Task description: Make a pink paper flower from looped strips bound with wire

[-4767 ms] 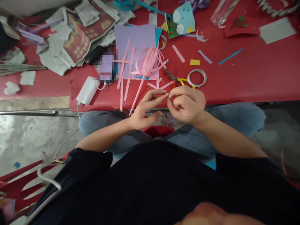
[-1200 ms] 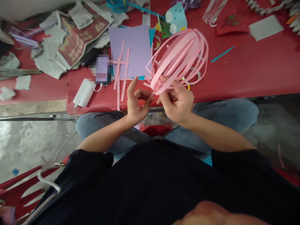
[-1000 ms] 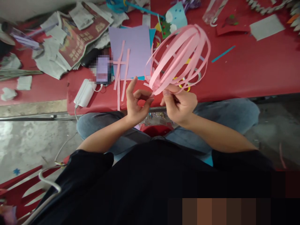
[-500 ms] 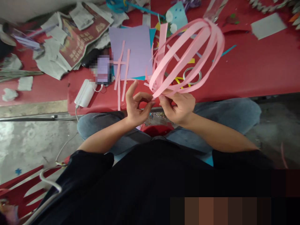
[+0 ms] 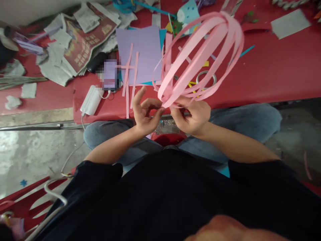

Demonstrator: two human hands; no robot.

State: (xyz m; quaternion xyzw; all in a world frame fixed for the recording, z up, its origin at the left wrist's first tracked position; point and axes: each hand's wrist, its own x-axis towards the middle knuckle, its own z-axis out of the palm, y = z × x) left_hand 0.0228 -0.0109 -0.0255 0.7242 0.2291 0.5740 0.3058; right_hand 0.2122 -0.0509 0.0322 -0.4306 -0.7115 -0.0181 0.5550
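A cage of looped pink paper strips (image 5: 200,57) stands up over the edge of the red table (image 5: 271,77). My right hand (image 5: 194,115) is closed on the gathered ends of the strips at the bottom of the cage. My left hand (image 5: 145,112) pinches thumb and forefinger at the same gathered point, its other fingers raised. Both hands hover above my lap, just in front of the table edge.
On the table lie a lilac sheet (image 5: 140,53) with loose pink strips (image 5: 131,75), a tape roll (image 5: 206,79), yellow-handled scissors, a phone, a white charger (image 5: 90,100), newspapers (image 5: 80,40) and coloured paper scraps. Concrete floor is at left.
The pink cage was lifted off the table into my hands, and over the last second it has tilted upward and to the right. My hands have stayed at its base.
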